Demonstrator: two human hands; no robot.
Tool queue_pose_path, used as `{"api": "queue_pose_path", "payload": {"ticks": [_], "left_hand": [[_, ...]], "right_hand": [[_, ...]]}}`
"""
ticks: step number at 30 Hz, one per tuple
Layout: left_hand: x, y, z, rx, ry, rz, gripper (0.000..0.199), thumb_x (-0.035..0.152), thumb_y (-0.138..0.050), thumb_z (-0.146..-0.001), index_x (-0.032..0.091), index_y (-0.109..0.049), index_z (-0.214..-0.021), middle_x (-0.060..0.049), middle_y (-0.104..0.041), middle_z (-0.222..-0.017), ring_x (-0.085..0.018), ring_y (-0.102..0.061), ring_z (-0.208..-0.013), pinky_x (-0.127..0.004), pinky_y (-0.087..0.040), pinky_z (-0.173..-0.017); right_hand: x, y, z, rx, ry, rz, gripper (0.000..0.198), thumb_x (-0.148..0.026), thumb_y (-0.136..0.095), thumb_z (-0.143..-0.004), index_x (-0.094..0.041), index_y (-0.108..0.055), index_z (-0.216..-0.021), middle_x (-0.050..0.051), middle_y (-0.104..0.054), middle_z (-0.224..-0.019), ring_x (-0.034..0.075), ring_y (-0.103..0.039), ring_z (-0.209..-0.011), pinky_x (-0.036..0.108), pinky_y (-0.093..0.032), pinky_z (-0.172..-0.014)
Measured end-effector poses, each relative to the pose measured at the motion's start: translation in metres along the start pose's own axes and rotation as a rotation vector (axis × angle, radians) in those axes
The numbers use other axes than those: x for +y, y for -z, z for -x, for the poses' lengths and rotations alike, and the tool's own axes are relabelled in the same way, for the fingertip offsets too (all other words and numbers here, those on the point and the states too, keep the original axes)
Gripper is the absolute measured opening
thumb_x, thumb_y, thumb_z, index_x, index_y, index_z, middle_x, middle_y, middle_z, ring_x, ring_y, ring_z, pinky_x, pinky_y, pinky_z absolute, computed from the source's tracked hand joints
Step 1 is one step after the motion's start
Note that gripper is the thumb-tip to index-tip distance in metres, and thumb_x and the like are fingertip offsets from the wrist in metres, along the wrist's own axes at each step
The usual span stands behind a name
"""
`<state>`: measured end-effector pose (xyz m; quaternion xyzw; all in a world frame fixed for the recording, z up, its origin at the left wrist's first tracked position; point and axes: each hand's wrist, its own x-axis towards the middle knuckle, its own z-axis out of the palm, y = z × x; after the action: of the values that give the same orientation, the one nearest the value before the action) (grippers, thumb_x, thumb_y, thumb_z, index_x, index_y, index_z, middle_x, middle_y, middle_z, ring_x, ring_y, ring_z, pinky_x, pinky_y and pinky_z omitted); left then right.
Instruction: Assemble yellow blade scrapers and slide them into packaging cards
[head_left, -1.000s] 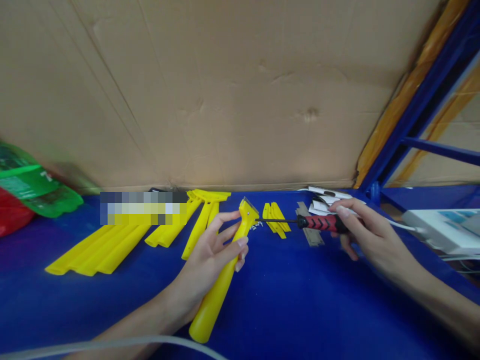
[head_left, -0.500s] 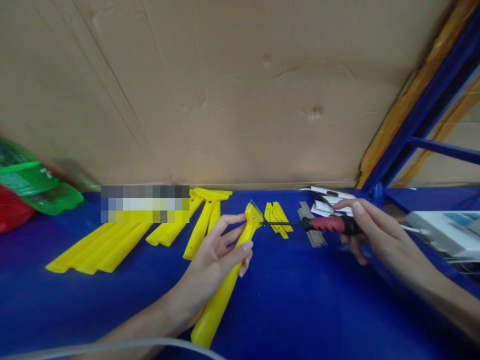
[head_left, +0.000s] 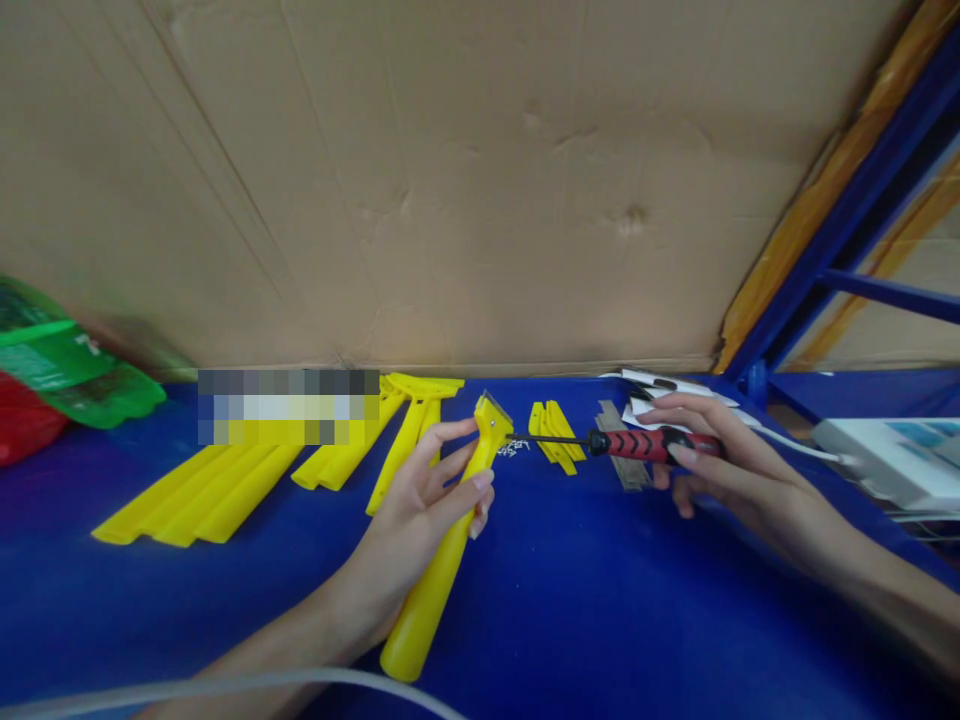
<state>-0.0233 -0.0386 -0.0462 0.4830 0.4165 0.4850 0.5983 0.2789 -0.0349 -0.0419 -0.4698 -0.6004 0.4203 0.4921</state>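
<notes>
My left hand (head_left: 431, 500) is wrapped round a yellow scraper (head_left: 442, 585), its head tilted up and a thin blade along the head's edge. In my right hand (head_left: 739, 460) is a screwdriver (head_left: 645, 444) with a red and black handle, lying nearly level. Its tip reaches the scraper head; whether it sits in a screw I cannot tell. Behind the shaft lie small screws (head_left: 514, 449) in a loose pile. Several short yellow plastic pieces (head_left: 555, 437) rest farther right, and a stack of grey metal blades (head_left: 624, 450) lies beneath the screwdriver handle.
Yellow scraper handles (head_left: 202, 495) lie in a row at left, partly blurred out. A green bottle (head_left: 82, 370) stands out at far left. A white box (head_left: 892, 460) with a cable is at right. Cardboard (head_left: 480, 200) backs the blue table (head_left: 570, 620).
Both hands have shifted slightly left with the scraper and screwdriver. The screwdriver handle has turned in my right hand, and the screw pile now shows behind the shaft.
</notes>
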Motion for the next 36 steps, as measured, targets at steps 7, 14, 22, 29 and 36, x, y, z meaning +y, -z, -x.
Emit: {"api": "queue_pose_path", "payload": {"ticks": [7,14,22,29,36], "left_hand": [[-0.001,-0.001,-0.002,0.007,0.039,0.037,0.052,0.034,-0.084,-0.086,0.024,-0.054,-0.127,0.005,-0.063,-0.075,-0.009,-0.055,-0.058,-0.023,-0.043,-0.057],[0.003,-0.003,-0.014,0.006,0.010,0.082,0.047,0.034,-0.086,-0.084,0.023,-0.057,-0.119,0.002,-0.064,-0.086,-0.008,-0.056,-0.059,-0.023,-0.043,-0.053],[0.006,0.002,-0.013,-0.021,0.034,0.065,0.046,0.033,-0.084,-0.086,0.023,-0.055,-0.119,0.003,-0.062,-0.075,-0.009,-0.053,-0.057,-0.023,-0.042,-0.053],[0.011,0.000,-0.011,-0.006,-0.060,0.093,0.039,0.028,-0.084,-0.087,0.024,-0.056,-0.115,0.003,-0.061,-0.083,-0.010,-0.057,-0.060,-0.022,-0.042,-0.051],[0.017,0.008,-0.017,0.037,-0.021,0.026,0.043,0.027,-0.086,-0.085,0.023,-0.056,-0.116,0.004,-0.063,-0.080,-0.009,-0.057,-0.059,-0.023,-0.045,-0.056]], "right_hand": [[0.000,0.002,-0.006,0.024,0.057,0.017,0.036,-0.058,-0.068,-0.095,-0.026,-0.059,-0.110,-0.005,-0.062,-0.058,0.014,-0.058,-0.043,0.025,-0.048,-0.041],[0.009,0.005,-0.002,-0.014,0.089,0.161,0.033,-0.054,-0.059,-0.102,-0.026,-0.062,-0.119,0.000,-0.070,-0.070,0.016,-0.067,-0.056,0.028,-0.056,-0.055],[0.002,-0.005,0.000,0.054,0.125,0.160,0.025,-0.049,-0.066,-0.099,-0.029,-0.064,-0.114,-0.001,-0.071,-0.069,0.019,-0.068,-0.061,0.031,-0.057,-0.061],[0.010,-0.006,-0.004,0.061,0.016,0.153,0.037,-0.059,-0.052,-0.104,-0.025,-0.063,-0.113,-0.001,-0.068,-0.062,0.019,-0.066,-0.051,0.033,-0.054,-0.054],[0.001,-0.014,-0.002,-0.061,0.072,-0.037,0.035,-0.043,-0.068,-0.099,-0.029,-0.057,-0.129,0.003,-0.073,-0.092,0.019,-0.071,-0.072,0.034,-0.063,-0.065]]}}
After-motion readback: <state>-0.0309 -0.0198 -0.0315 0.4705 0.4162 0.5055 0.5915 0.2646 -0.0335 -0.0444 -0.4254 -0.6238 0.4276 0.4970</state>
